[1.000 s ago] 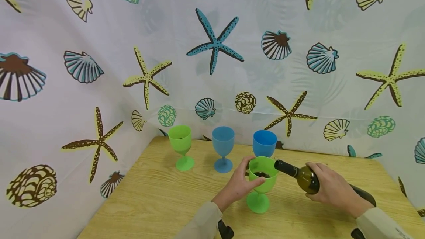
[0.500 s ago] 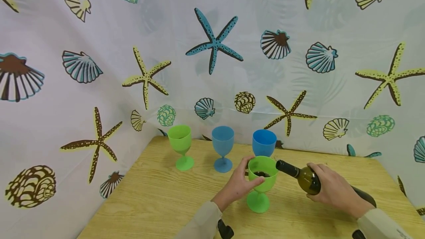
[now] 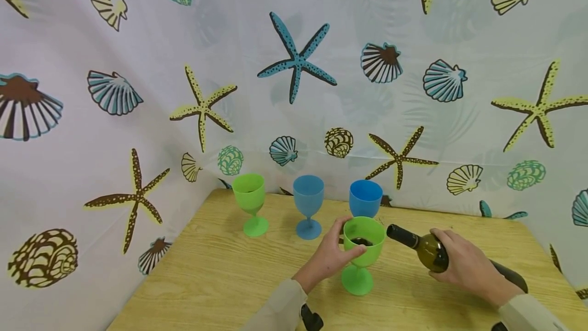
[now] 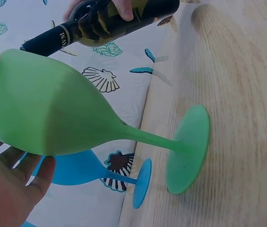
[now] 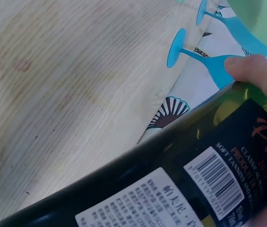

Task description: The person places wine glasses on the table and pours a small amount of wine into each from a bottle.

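Observation:
My left hand (image 3: 328, 253) grips a green plastic goblet (image 3: 373, 257) by its bowl, thumb on the near side and fingers round the far side. Dark liquid shows inside it. The goblet is upright, its foot at the tabletop. To the right, my right hand (image 3: 468, 264) is wrapped round the upper body of a dark green wine bottle (image 3: 433, 253). The bottle slopes, with its black neck pointing left and its mouth just right of the goblet's rim. In the right wrist view the bottle's back label (image 5: 213, 184) and barcode face the camera.
Along the back of the wooden table (image 3: 206, 269) stand another green goblet (image 3: 250, 198) at left, a blue goblet (image 3: 308, 198) in the middle and a second blue goblet (image 3: 366, 201) partly behind the held one. A shell-patterned curtain (image 3: 340, 106) hangs behind.
The bottle and my right hand have shifted slightly right, and its mouth has drawn a little away from the goblet's rim. The left hand and goblet have stayed in place.

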A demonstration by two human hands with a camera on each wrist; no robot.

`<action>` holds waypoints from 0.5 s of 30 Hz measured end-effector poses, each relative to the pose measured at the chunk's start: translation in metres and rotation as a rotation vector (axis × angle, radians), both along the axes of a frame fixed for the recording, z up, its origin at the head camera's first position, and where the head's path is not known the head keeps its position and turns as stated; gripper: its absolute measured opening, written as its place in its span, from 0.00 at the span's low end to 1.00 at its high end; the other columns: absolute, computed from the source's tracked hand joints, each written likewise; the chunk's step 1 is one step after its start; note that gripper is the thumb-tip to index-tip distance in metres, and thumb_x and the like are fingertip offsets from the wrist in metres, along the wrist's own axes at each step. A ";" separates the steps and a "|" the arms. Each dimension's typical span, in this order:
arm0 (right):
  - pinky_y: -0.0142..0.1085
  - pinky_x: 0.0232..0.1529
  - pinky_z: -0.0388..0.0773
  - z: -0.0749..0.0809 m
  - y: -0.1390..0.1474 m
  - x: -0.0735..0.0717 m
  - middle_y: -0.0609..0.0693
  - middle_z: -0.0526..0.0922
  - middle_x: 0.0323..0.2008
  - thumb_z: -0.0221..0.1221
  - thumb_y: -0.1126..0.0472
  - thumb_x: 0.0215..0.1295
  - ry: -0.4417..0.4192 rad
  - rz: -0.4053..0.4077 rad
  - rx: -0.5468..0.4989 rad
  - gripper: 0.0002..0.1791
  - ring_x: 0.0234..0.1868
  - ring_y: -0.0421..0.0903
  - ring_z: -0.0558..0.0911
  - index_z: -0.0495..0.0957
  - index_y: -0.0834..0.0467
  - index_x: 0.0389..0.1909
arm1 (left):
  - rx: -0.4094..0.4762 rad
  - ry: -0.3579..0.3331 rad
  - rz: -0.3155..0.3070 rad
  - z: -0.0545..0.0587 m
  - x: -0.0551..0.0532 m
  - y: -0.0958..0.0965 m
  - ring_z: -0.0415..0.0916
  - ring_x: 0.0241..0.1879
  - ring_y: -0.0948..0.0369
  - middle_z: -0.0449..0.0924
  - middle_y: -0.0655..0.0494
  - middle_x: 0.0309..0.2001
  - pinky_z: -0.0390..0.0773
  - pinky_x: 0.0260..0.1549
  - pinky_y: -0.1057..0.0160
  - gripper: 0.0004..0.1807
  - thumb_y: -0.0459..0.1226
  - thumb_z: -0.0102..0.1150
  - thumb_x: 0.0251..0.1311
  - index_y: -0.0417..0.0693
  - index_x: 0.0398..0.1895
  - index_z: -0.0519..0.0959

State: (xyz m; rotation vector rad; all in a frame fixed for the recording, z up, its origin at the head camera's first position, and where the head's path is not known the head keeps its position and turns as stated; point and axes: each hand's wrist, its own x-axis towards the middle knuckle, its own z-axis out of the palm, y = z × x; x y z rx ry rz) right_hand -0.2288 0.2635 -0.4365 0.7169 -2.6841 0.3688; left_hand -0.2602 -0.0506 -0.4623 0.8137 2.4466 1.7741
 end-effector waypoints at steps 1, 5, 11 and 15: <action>0.50 0.38 0.79 0.000 0.001 0.000 0.61 0.77 0.44 0.78 0.55 0.32 0.004 -0.006 -0.006 0.50 0.40 0.56 0.80 0.66 0.68 0.58 | -0.001 0.002 0.000 0.000 0.000 0.000 0.67 0.57 0.58 0.67 0.56 0.59 0.71 0.51 0.57 0.36 0.44 0.59 0.63 0.48 0.70 0.54; 0.52 0.37 0.79 -0.002 0.004 0.000 0.62 0.76 0.45 0.78 0.56 0.32 0.015 -0.030 -0.059 0.50 0.40 0.57 0.80 0.65 0.67 0.59 | -0.008 -0.010 0.002 0.003 0.001 -0.001 0.67 0.58 0.57 0.68 0.55 0.59 0.70 0.52 0.56 0.36 0.44 0.59 0.62 0.50 0.70 0.55; 0.51 0.35 0.79 0.001 0.005 0.002 0.62 0.76 0.45 0.78 0.57 0.33 0.068 -0.053 -0.151 0.50 0.39 0.57 0.80 0.64 0.68 0.60 | -0.019 -0.028 0.009 0.006 0.002 -0.001 0.66 0.58 0.58 0.67 0.55 0.59 0.69 0.53 0.55 0.37 0.44 0.60 0.62 0.50 0.70 0.55; 0.53 0.35 0.78 0.004 0.005 0.005 0.63 0.75 0.45 0.78 0.58 0.34 0.063 -0.089 -0.218 0.50 0.40 0.59 0.79 0.63 0.68 0.60 | -0.029 -0.031 0.013 0.006 0.001 -0.001 0.65 0.59 0.58 0.67 0.56 0.60 0.68 0.55 0.53 0.38 0.45 0.60 0.61 0.50 0.71 0.54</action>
